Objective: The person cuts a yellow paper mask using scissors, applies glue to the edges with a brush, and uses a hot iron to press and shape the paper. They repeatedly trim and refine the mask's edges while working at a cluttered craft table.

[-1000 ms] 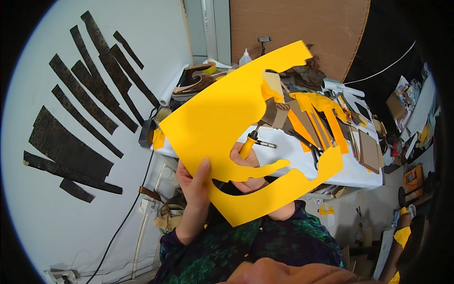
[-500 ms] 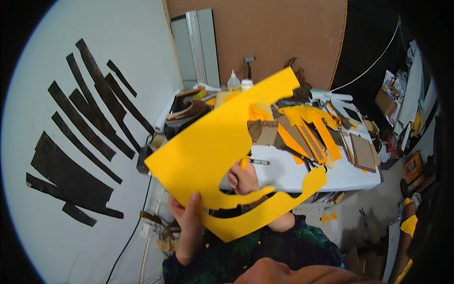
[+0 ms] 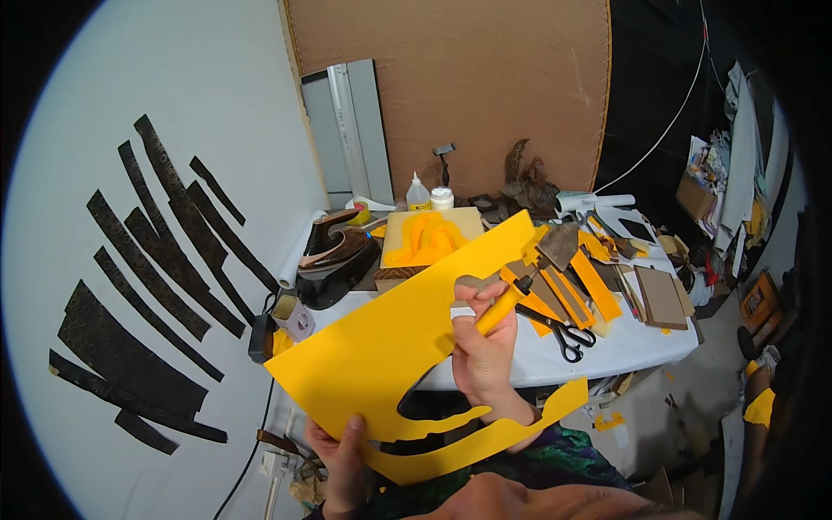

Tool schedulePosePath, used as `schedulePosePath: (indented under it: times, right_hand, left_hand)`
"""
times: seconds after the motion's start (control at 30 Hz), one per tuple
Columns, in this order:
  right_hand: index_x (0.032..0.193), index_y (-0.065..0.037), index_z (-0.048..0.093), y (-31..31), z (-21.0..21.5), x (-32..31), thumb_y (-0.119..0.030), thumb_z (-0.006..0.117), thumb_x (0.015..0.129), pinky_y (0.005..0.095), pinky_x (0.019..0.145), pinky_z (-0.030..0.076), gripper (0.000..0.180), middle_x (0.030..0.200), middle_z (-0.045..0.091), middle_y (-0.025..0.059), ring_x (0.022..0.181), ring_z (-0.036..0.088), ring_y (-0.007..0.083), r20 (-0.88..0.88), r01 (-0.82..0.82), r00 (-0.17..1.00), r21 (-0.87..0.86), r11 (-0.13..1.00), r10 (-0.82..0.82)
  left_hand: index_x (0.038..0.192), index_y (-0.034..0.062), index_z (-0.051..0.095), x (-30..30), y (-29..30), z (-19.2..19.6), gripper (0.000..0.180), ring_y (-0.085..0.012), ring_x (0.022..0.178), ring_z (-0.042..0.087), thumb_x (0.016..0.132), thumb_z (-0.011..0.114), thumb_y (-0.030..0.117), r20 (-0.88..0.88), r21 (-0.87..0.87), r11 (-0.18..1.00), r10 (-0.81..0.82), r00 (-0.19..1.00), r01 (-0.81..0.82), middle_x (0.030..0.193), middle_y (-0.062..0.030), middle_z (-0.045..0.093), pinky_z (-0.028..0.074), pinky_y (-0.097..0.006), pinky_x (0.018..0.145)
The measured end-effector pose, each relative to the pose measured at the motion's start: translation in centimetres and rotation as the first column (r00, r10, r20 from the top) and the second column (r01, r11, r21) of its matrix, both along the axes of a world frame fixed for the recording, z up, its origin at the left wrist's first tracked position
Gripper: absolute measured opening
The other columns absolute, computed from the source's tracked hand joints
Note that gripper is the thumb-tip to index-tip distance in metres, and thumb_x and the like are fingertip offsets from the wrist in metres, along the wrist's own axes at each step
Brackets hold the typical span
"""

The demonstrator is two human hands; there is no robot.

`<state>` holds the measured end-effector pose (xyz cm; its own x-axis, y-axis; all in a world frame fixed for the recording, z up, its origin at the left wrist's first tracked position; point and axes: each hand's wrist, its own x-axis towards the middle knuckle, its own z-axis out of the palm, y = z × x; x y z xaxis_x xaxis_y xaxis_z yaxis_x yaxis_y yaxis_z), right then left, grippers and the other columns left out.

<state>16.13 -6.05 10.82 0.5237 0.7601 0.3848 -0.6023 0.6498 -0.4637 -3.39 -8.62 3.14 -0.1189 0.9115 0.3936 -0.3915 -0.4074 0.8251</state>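
Observation:
My left hand (image 3: 344,452) grips the lower edge of a stiff yellow sheet (image 3: 390,331), its thumb on the near face and its fingers mostly behind. Curved cut-outs leave the sheet with two long narrow arms at the lower right. Through the gap at its right side shows my right hand (image 3: 490,351), closed around the yellow handle of a small trowel (image 3: 557,246). The trowel's pointed, dull grey blade is directed up and away to the right. Whether my right hand touches the sheet I cannot tell.
On the white table, black-handled scissors (image 3: 568,334) lie near yellow strips (image 3: 596,288). A dark clothes iron (image 3: 336,251), a cream block (image 3: 394,227) bearing yellow material, and a white bottle (image 3: 418,192) stand farther back. Dark cut pieces (image 3: 130,347) hang on the left wall.
My right hand has come up through the gap beside the sheet, bringing the trowel into plain sight. The sheet sits lower in the picture, still in my left hand, and the view has shifted.

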Motion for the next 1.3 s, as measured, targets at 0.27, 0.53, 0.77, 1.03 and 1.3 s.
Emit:
schedulePosePath:
  times: [0.27, 0.53, 0.77, 1.03, 1.3]
  right_hand:
    - [0.1, -0.011, 0.039, 2.9, -1.0, 1.7, -0.007, 0.06, 0.097, 0.0192, 0.043, 0.028, 0.021, 0.079, 0.067, 0.0141, 0.045, 0.035, 0.0023, 0.0, 0.294, 0.955, -0.108, 0.95, -0.296]
    - [0.096, -0.011, 0.042, 2.6, -1.8, 3.9, -0.005, 0.061, 0.096, 0.0185, 0.04, 0.026, 0.02, 0.071, 0.062, 0.0059, 0.047, 0.04, 0.0027, 0.06, 0.352, 0.936, -0.067, 0.934, -0.348]
    - [0.101, -0.009, 0.046, 2.3, -2.4, 5.6, -0.002, 0.065, 0.093, 0.017, 0.041, 0.028, 0.022, 0.073, 0.061, 0.0023, 0.057, 0.054, 0.004, 0.159, 0.36, 0.923, -0.041, 0.932, -0.35]
    - [0.105, -0.007, 0.047, 2.0, -1.9, 5.9, -0.005, 0.064, 0.094, 0.0158, 0.044, 0.027, 0.02, 0.087, 0.071, 0.0091, 0.051, 0.041, -0.0001, 0.267, 0.283, 0.925, -0.013, 0.959, -0.269]
    - [0.112, -0.001, 0.056, 2.3, 0.2, 6.1, -0.019, 0.059, 0.098, 0.0166, 0.045, 0.025, 0.023, 0.068, 0.057, -0.002, 0.049, 0.034, -0.0008, 0.342, 0.296, 0.895, 0.029, 0.955, -0.288]
  left_hand:
    - [0.116, -0.0031, 0.053, -1.6, 1.0, -1.7, 0.035, -0.0172, 0.091, 0.064, 0.087, 0.069, 0.009, 0.056, -0.006, 1.0, -0.008, 0.998, 0.009, 0.104, -0.0102, 0.067, 0.05, -0.029, 0.084]
    - [0.115, -0.004, 0.054, -3.3, 2.2, -2.7, 0.034, -0.0168, 0.086, 0.064, 0.088, 0.069, 0.01, 0.058, 0.046, 0.998, 0.033, 0.998, -0.036, 0.101, -0.0114, 0.066, 0.05, -0.027, 0.08]
    - [0.115, -0.0055, 0.054, -4.5, 2.7, -3.5, 0.037, -0.0172, 0.09, 0.061, 0.085, 0.069, 0.009, 0.058, 0.032, 0.998, 0.048, 0.997, -0.05, 0.102, -0.0112, 0.065, 0.047, -0.028, 0.084]
    - [0.12, -0.006, 0.051, -4.8, 3.0, -3.7, 0.045, -0.0184, 0.095, 0.061, 0.083, 0.07, 0.013, 0.059, 0.003, 1.0, -0.013, 0.998, 0.013, 0.107, -0.0125, 0.064, 0.046, -0.029, 0.088]
    - [0.124, -0.0068, 0.05, -5.2, 4.1, -2.5, 0.051, -0.0201, 0.102, 0.061, 0.083, 0.07, 0.016, 0.024, 0.064, 0.995, -0.072, 0.997, 0.07, 0.114, -0.0128, 0.063, 0.045, -0.03, 0.092]
